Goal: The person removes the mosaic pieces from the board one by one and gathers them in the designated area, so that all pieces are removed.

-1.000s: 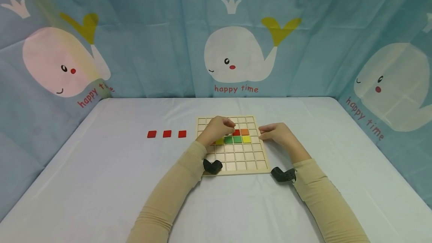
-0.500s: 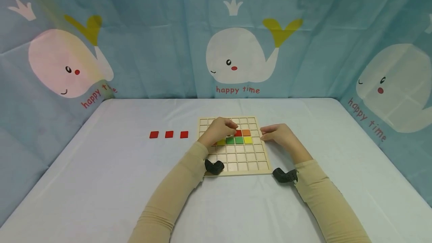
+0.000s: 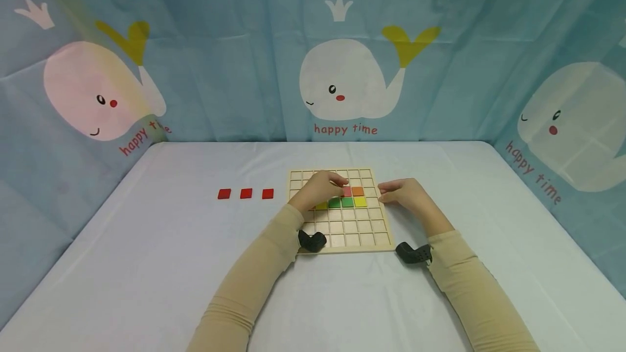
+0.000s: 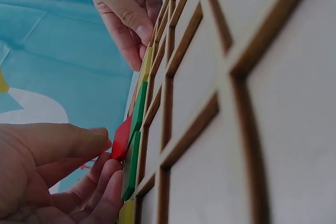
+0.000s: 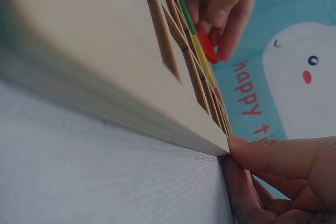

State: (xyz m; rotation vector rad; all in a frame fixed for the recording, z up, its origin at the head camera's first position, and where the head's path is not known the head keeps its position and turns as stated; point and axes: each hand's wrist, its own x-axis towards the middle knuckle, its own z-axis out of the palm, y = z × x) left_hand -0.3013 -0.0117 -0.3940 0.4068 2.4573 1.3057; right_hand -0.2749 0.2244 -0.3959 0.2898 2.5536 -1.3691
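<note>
Red tile (image 4: pixel 122 139), tilted in the left hand's (image 3: pixel 320 187) pinch beside the green tiles (image 3: pixel 347 202), may drop askew if that pinch slackens, while the right hand (image 3: pixel 404 192) pinches the wooden board's (image 3: pixel 350 227) adjacent edge.

Viewed downward from the head near frame centre, a gridded board (image 3: pixel 348 214) is skimmed closely by both wrist views.
</note>
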